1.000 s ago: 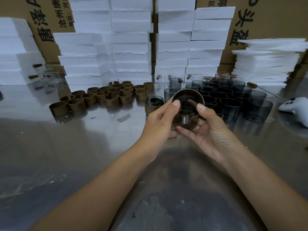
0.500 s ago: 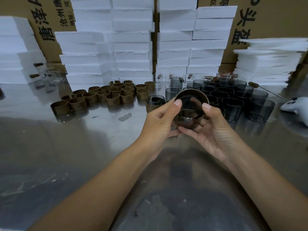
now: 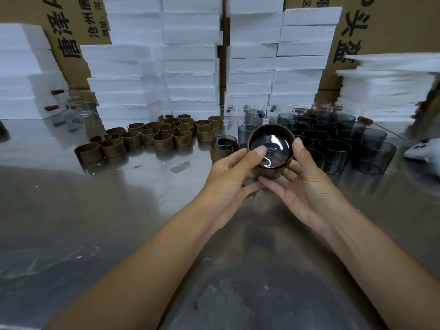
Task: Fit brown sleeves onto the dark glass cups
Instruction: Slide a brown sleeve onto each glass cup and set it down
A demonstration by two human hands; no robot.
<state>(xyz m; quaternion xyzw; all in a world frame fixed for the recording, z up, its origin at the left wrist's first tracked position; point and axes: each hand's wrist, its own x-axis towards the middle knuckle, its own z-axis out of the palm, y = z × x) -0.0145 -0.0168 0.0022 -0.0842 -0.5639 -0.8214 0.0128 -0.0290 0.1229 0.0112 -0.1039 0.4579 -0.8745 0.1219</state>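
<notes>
The left hand (image 3: 228, 177) and right hand (image 3: 307, 184) together grip one dark round glass cup (image 3: 270, 148) wrapped in a brown cylindrical sleeve (image 3: 266, 174). It is held above the shiny metal table (image 3: 119, 210), with the thumbs on its rim at 9 and 3 o'clock and the fingers curled beneath. Loose brown open-ended sleeves (image 3: 166, 136) stand at 10 o'clock from it, bare dark glass cups (image 3: 333, 144) cluster at 2 o'clock, and white foam blocks (image 3: 190, 67) are stacked at 12.

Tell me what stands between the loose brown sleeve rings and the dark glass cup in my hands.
In the head view, one already sleeved dark glass cup stands there.
</notes>
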